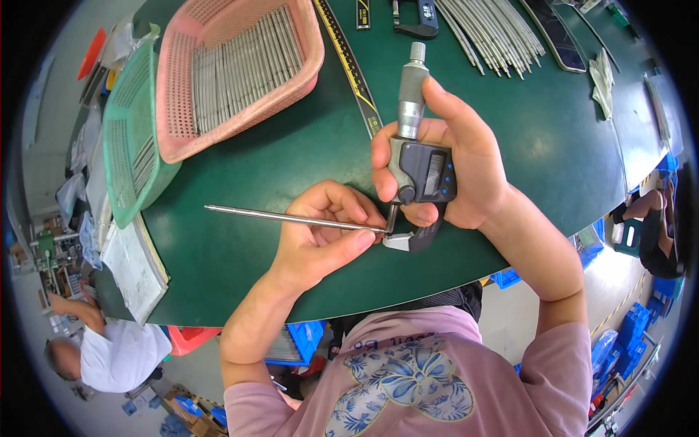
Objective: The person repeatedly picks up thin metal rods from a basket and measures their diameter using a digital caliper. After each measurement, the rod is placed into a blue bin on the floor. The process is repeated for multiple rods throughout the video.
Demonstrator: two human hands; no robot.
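Note:
My left hand [328, 233] is closed on a thin metal rod [277, 215], pinched near its right end between thumb and fingers. The rod's other end points out to the left over the table. In my right hand [466, 153] is a digital micrometer [426, 171], gripped round its frame, with the thimble pointing away from me and the thumb beside it. The rod's right end lies at the gap between the micrometer's spindle and anvil; whether both faces touch it I cannot tell.
A pink basket [169, 109] of rods and a green basket [116, 160] stand left on the green table [240, 277]. Papers [135, 266] lie nearby. Farther off are a ruler [349, 65], another micrometer [416, 22], loose rods [495, 36] and a phone [557, 36]. A person [120, 357] sits left.

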